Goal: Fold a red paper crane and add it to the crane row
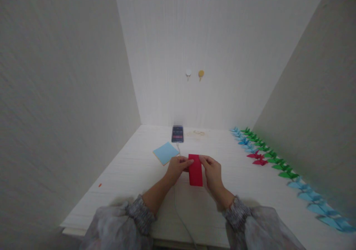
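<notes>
A red sheet of paper [195,171], folded into a narrow upright rectangle, lies on the white table [133,176] in front of me. My left hand [177,167] pinches its upper left edge with closed fingers. From the other side, my right hand [212,171] presses along the right edge, fingers bent onto the paper. Both hands rest low on the tabletop.
A stack of square papers with a light blue top sheet [166,153] lies left of my hands. A phone [177,133] stands behind, its cable [180,216] trailing toward me. Folded paper cranes in blue, green and red [274,161] line the right wall. Two hooks [194,73] hang on the back wall.
</notes>
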A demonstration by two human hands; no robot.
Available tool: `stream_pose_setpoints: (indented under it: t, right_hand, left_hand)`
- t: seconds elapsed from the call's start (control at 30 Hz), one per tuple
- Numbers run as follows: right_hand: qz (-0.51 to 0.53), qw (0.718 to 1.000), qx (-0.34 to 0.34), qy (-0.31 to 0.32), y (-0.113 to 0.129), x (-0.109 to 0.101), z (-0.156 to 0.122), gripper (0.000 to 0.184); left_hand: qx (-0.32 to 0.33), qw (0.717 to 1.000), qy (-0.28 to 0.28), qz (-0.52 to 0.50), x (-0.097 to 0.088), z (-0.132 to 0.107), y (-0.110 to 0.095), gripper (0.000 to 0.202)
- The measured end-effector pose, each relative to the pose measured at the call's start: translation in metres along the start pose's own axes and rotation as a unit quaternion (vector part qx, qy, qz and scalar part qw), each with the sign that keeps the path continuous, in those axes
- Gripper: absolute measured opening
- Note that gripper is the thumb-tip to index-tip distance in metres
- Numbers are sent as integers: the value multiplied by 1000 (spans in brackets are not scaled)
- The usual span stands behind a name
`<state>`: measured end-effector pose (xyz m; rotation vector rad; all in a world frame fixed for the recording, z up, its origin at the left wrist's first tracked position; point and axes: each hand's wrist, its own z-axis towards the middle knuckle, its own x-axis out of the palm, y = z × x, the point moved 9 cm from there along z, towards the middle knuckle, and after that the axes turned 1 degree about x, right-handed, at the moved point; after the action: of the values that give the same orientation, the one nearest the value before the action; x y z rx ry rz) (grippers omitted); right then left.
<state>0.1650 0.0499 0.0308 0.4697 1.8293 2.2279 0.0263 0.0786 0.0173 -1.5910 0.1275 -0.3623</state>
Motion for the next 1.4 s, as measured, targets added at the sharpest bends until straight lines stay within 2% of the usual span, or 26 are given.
stream_pose_setpoints:
  t: [0.1, 0.23, 0.47, 0.93, 1.4]
  right_hand:
    - [-3, 1000, 1, -8, 0, -1, 0, 26]
    - [0, 1000, 4, -28, 1, -6, 2, 26]
    - [-2, 1000, -4, -29, 1, -6, 4, 27]
    - [40, 997, 8, -65, -5, -14, 9, 26]
    - [32, 995, 0, -93, -2, -22, 13, 25]
  left_hand:
    - [-1, 1000, 5, -1, 1, -1, 0, 31]
    - [-17, 999, 38, 13, 8, -3, 2, 32]
    - [-24, 999, 20, 27, 5, -3, 4, 28]
    - [-55, 996, 64, 30, 11, -3, 15, 32]
    - [-62, 994, 70, 63, 9, -5, 14, 30]
